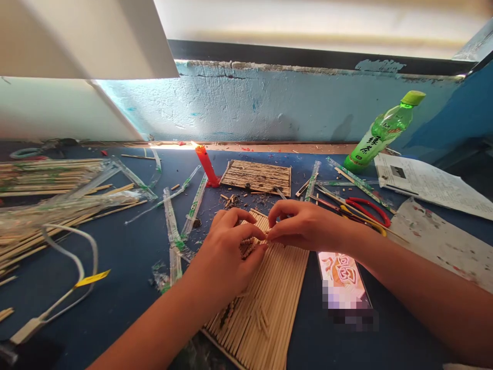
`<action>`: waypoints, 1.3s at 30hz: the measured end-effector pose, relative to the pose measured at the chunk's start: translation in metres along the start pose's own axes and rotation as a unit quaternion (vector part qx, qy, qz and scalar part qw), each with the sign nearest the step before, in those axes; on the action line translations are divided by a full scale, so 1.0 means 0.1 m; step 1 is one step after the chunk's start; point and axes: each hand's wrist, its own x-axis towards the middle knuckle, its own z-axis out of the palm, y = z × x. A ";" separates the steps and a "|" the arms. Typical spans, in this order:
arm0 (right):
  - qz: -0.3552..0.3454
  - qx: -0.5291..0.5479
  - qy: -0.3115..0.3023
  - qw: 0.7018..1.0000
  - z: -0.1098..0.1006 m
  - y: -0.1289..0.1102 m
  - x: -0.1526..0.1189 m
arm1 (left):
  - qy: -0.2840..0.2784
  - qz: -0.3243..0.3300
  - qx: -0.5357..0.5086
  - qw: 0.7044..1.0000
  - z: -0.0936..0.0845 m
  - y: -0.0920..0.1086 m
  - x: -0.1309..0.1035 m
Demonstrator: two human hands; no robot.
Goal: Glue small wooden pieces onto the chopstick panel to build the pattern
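A panel of thin wooden sticks (pixel 287 272) laid side by side lies below my hands. Over its far half, my left hand (pixel 233 246) curls with thumb and forefinger drawn together. My right hand (pixel 296 223) pinches right beside those fingertips. Whatever lies between the fingers is too small and covered to make out. Partly behind my left hand, a cluster of short stick pieces (pixel 247 247) stands on the panel. Several loose short pieces (pixel 262 321) rest nearer to me. Beyond my hands is a smaller stick panel with dark marks (pixel 256 177).
A lit red candle (pixel 207 165) stands behind my left hand. Torn plastic wrappers (pixel 194 203) litter the table. Bundled sticks (pixel 50 177) and a white cable (pixel 94 246) lie left. Rightward are red-handled pliers (pixel 372 210), a phone (pixel 342 280), papers (pixel 439 182) and a green bottle (pixel 379 133).
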 end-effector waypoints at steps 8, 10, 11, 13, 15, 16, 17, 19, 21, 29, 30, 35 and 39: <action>0.019 0.010 0.044 0.999 -0.07 -0.01 0.01 | 0.012 0.003 0.009 1.000 0.04 -0.02 0.01; 0.033 0.006 0.069 0.997 -0.11 0.00 0.02 | 0.018 0.011 0.011 1.000 0.06 -0.02 0.00; 0.042 0.005 0.079 0.996 -0.13 0.00 0.02 | 0.019 0.014 0.012 1.000 0.06 -0.02 0.00; 0.057 0.001 0.087 0.995 -0.15 0.00 0.02 | 0.020 0.021 0.012 1.000 0.07 -0.01 0.00; 0.066 0.002 0.074 0.995 -0.16 0.01 0.01 | 0.020 0.024 0.012 0.999 0.05 -0.01 0.00; 0.065 0.006 0.062 0.996 -0.16 0.01 0.01 | 0.022 0.022 0.009 0.999 0.03 -0.01 0.00; 0.061 0.012 0.048 0.997 -0.16 0.01 0.00 | 0.025 0.019 0.005 0.999 0.01 0.00 0.00; 0.048 0.022 0.021 0.998 -0.14 0.00 -0.01 | 0.038 0.009 -0.004 0.999 -0.03 0.00 0.01; 0.031 0.023 0.003 0.999 -0.11 -0.02 -0.01 | 0.048 -0.002 -0.009 0.999 -0.06 0.00 0.02; 0.001 -0.073 -0.039 0.997 -0.01 -0.10 0.05 | 0.042 -0.014 -0.013 0.999 -0.06 0.01 0.04; 0.003 -0.087 -0.044 0.995 0.00 -0.11 0.05 | 0.040 -0.015 -0.016 0.999 -0.06 0.01 0.04; -0.010 -0.127 -0.059 0.990 0.01 -0.11 0.03 | 0.033 -0.028 -0.030 0.999 -0.08 0.04 0.02; -0.017 -0.130 -0.064 0.989 0.00 -0.10 0.03 | 0.034 -0.031 -0.029 0.999 -0.07 0.05 0.02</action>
